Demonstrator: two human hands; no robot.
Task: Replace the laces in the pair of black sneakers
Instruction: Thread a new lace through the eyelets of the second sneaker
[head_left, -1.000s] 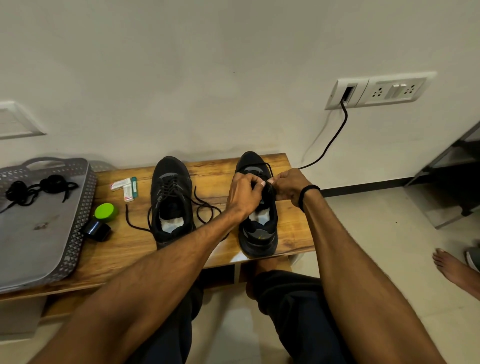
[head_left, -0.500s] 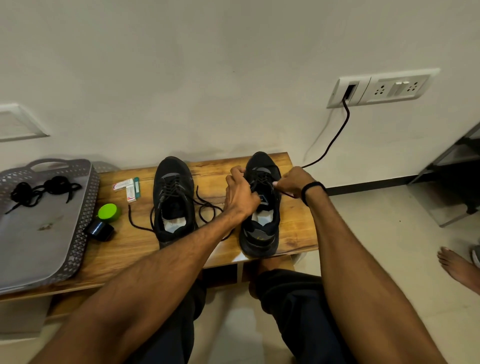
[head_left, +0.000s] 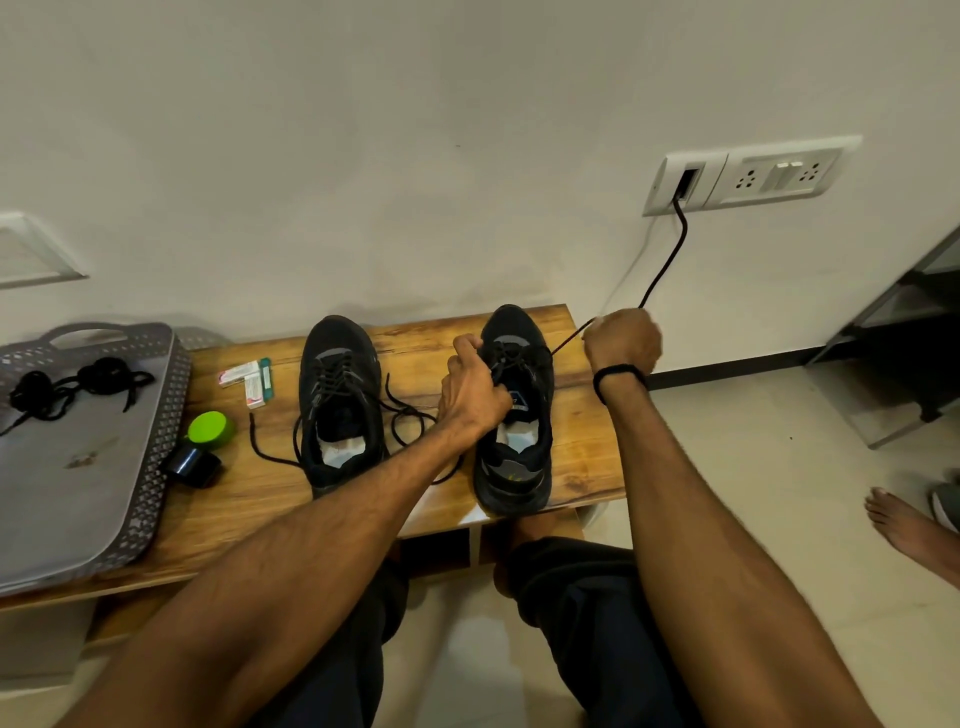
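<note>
Right sneaker (head_left: 514, 415) of a black pair stands toe to the wall beside the left sneaker (head_left: 340, 405) on a low wooden table (head_left: 426, 343), straight ahead of a seated person at work on its lacing. The left hand (head_left: 470, 395) curls over the right sneaker's eyelet rows, fingers gripping the upper, apparently to pin the shoe down against the pull. The right hand (head_left: 623, 338), fisted round the lace (head_left: 571, 338), holds it taut toward 2 o'clock beyond the table's edge, probably to take up slack through an eyelet. The left sneaker, at 9 o'clock of its mate, is laced, its loose ends trailing on the wood, and looks the further along. At 9 o'clock on the table a grey perforated tray (head_left: 166, 415) keeps a bundle of black laces (head_left: 67, 384) out of the way; whether these are spare or discarded cannot be told. Between tray and shoes lie a green-capped container (head_left: 209, 427), a black cylinder (head_left: 192, 464) and small packets (head_left: 249, 376).
</note>
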